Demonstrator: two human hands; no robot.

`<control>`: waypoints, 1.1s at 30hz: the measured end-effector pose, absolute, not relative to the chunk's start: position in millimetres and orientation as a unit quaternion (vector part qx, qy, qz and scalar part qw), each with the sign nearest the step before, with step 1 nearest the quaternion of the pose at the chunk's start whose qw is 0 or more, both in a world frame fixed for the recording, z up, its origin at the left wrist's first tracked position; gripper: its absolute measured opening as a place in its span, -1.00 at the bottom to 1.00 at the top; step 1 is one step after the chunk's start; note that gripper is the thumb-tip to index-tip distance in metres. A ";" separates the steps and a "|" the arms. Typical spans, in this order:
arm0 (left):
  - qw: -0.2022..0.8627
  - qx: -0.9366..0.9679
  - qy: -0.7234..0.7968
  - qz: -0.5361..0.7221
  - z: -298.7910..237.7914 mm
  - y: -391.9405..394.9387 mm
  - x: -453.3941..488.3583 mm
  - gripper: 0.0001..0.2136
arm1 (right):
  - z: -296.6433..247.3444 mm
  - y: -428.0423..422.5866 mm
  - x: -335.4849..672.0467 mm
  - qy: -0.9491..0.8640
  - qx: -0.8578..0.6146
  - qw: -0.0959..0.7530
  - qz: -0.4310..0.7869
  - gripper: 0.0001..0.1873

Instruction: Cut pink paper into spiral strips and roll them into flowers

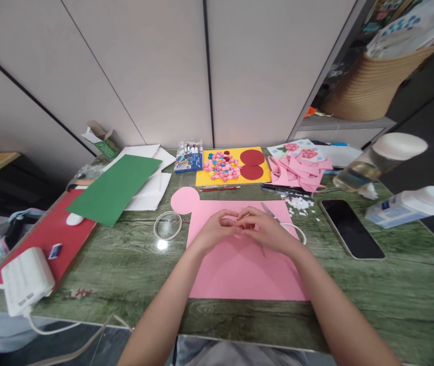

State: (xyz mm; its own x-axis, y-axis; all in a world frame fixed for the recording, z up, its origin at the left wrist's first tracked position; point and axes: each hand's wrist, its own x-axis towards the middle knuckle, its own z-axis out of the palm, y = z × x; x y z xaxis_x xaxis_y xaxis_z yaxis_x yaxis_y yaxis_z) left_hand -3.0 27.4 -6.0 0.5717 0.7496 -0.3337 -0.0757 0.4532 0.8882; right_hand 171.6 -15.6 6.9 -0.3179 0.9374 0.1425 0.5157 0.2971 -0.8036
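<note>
My left hand [217,230] and my right hand [264,230] meet over a pink paper sheet [235,277] on the table. Their fingertips are pinched together, and whatever lies between them is too small or hidden to make out. Partly covered by my right hand is a pair of scissors, with a blade [269,210] and a white handle loop [299,230] showing. A pink paper circle [184,200] lies by the sheet's upper left corner, and a white ring [168,225] rests below that circle.
At the back, pink and coloured balls [222,166] and dark red circles [252,157] lie on yellow paper [206,179]. Pink paper scraps [296,170] and a phone [350,229] are rightward, near two bottles [411,206]. Green card [115,188] and a power bank [28,279] are left.
</note>
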 end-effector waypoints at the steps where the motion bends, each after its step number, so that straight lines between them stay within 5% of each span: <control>1: 0.765 0.441 0.378 0.278 -6.6 26.9 -1.7 -0.59 | 5.8 -15.2 171.1 -0.737 -0.495 0.323 0.327 -0.87; 13: 0.779 0.341 0.390 0.353 -13.1 20.4 9.2 -0.58 | 1.5 -14.7 165.0 -0.701 -0.538 0.369 0.289 -0.94; 33: 0.774 0.414 0.380 0.291 -11.1 26.1 1.9 -0.57 | 2.3 -13.7 173.9 -0.729 -0.508 0.316 0.333 -0.90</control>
State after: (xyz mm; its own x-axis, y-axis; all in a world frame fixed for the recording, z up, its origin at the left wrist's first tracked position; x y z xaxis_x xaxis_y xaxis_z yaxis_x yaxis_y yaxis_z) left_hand 1.9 26.1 -11.1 0.5417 0.7656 -0.3472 -0.1355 0.4871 0.8628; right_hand 173.9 -13.7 2.3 -0.2837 0.9511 0.1222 0.5294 0.2616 -0.8071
